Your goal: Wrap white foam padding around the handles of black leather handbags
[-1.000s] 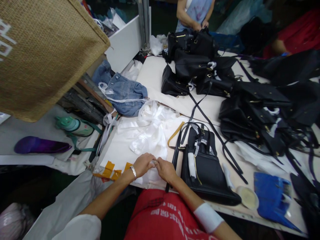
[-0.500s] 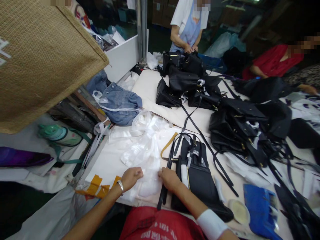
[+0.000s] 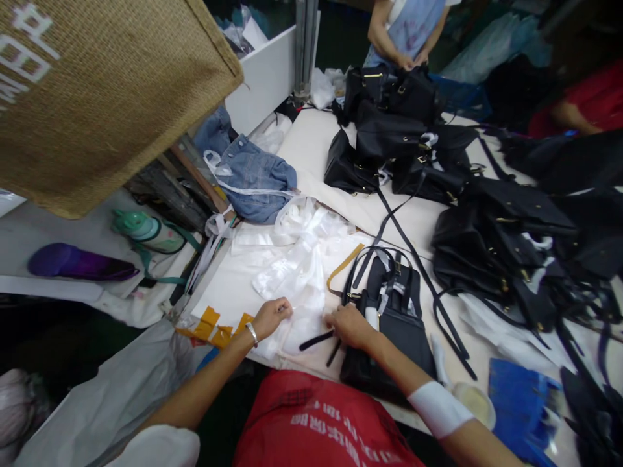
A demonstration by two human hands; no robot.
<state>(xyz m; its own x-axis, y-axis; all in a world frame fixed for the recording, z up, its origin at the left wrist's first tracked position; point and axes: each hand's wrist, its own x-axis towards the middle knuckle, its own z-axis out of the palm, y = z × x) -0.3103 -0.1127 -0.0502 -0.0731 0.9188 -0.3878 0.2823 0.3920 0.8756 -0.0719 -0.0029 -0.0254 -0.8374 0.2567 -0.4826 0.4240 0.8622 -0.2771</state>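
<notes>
My left hand (image 3: pixel 272 318) is closed in a pinch over the edge of a heap of clear plastic film (image 3: pixel 306 259). Whatever lies between its fingertips is too small to make out. My right hand (image 3: pixel 351 326) is closed on a black strap (image 3: pixel 316 340), whose end sticks out to the left over the white surface. Right beside this hand lies a black backpack (image 3: pixel 402 350), front pocket up, with a gold zip and white wrapping on its upper part. A tan strip (image 3: pixel 344 267) curves between the film and the backpack's straps.
Several black bags (image 3: pixel 501 240) are piled to the right and back. A blue pouch (image 3: pixel 520 402) and a round tub (image 3: pixel 474 402) sit front right. Denim (image 3: pixel 257 175) lies back left, below a hanging burlap sheet (image 3: pixel 121 97). A co-worker (image 3: pixel 409 32) handles bags at the far end.
The view has swung, shifting the scene right and up. The strap end by my right hand has turned from hanging toward me to pointing left. My left hand stays pinched.
</notes>
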